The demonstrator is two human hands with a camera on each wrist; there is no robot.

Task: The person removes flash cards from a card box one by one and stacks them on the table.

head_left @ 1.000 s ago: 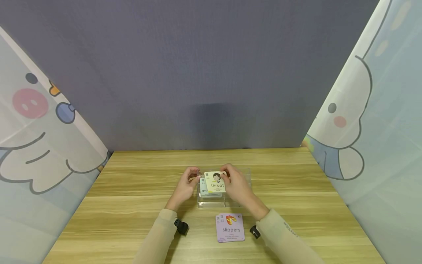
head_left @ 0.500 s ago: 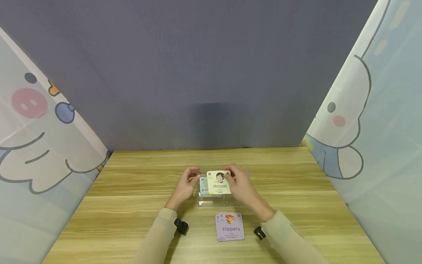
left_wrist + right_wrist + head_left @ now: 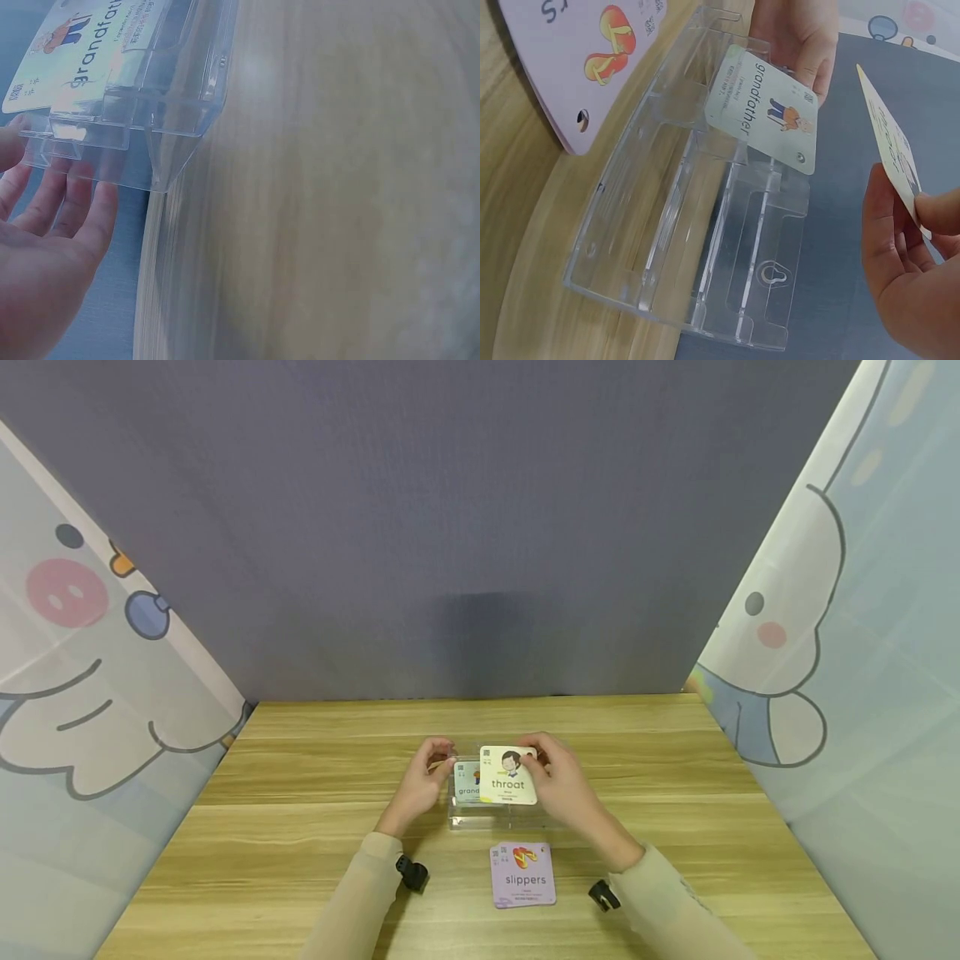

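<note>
A yellow flashcard reading "throat" [image 3: 507, 793] is pinched at its right side between the thumb and fingers of my right hand [image 3: 566, 789]. It is raised off the clear plastic tiered card rack [image 3: 480, 822], as the right wrist view shows. My left hand [image 3: 420, 782] grips the rack's left end, thumb at the upper edge and fingers behind it. A pale green "grandfather" flashcard [image 3: 769, 112] leans in the rack's left part, partly covered by the yellow card in the head view. The rack's right part [image 3: 697, 247] shows bare steps in the right wrist view.
A small stack of purple flashcards, "slippers" on top [image 3: 523, 890], lies on the wooden table [image 3: 315, 860] in front of the rack. A dark grey panel [image 3: 480, 527] stands behind the table, with cartoon-printed curtains [image 3: 892, 710] on both sides.
My right hand has moved right with the "throat" flashcard, uncovering more of the "grandfather" card. My left hand has stayed at the rack's left end.
</note>
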